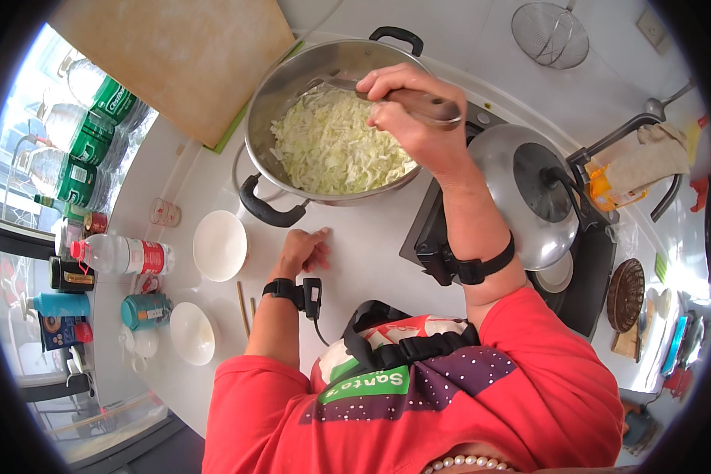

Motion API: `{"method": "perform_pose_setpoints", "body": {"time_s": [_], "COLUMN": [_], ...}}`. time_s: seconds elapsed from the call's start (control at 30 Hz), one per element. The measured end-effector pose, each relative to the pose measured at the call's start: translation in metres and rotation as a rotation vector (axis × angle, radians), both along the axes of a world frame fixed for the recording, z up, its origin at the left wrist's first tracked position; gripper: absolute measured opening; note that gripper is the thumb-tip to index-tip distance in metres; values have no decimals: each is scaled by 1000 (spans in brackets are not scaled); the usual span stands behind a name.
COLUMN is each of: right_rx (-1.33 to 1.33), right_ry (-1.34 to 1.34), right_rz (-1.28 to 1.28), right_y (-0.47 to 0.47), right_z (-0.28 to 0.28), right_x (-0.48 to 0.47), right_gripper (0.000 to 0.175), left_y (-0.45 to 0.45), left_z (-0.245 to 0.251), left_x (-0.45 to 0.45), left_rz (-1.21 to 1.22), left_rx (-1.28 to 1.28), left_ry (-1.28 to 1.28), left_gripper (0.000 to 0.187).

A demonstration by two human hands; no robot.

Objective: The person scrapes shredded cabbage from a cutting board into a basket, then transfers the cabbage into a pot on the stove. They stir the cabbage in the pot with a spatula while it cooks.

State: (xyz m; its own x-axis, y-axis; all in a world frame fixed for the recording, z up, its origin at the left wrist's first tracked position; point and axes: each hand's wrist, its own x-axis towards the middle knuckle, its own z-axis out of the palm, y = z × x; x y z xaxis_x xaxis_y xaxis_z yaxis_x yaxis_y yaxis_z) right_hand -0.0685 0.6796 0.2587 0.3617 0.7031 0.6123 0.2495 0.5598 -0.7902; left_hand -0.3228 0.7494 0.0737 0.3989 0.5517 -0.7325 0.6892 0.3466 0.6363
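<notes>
In my right hand (pixel 418 101) is the brown handle (pixel 429 106) of a metal cooking utensil. Its metal end (pixel 320 82) reaches into the far side of a wide stainless-steel pot (pixel 265 127), and its exact shape is hard to make out. Shredded cabbage (pixel 343 145) fills much of the pot. One black side handle (pixel 269 204) points towards me and another (pixel 398 37) sits on the far side. Just below the near handle, my left hand (pixel 306 251) is at the white countertop, its thumb extended and other fingers partly curled, holding nothing.
Two white bowls (pixel 220 246) (pixel 193 333) and wooden chopsticks (pixel 243 308) lie left. A plastic bottle (pixel 130 255) stands beyond them. A cutting board (pixel 178 53) leans behind the pot. Right is a domed metal lid (pixel 492 178) over the stove (pixel 595 296); a wire skimmer (pixel 550 35) hangs above.
</notes>
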Motion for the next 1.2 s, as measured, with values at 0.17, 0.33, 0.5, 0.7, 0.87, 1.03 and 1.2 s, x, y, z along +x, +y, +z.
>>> {"method": "perform_pose_setpoints", "body": {"time_s": [0.17,0.33,0.5,0.7,0.87,1.03,1.2], "right_rx": [-147,13,-65,49,-103,-36,-114], "right_ry": [117,33,-10,-47,-35,11,-28], "right_rz": [6,65,146,137,154,136,178], "right_y": [-4,-14,-19,-19,-21,-31,-38], "right_z": [8,7,6,4,0,3,10], "right_x": [-7,-16,-22,-24,-23,-24,-30], "right_gripper": [10,13,13,12,11,13,13], "left_y": [-1,0,0,2,3,3,2], "left_z": [2,3,4,-2,-4,-1,2], "left_x": [-2,1,0,1,0,1,2], "left_rz": [-10,-5,-18,-11,-13,-30,-24], "left_rx": [22,0,18,-25,2,8,-7], "left_ry": [3,13,19,17,-5,29,42], "left_gripper": [51,51,51,50,51,52,51]}}
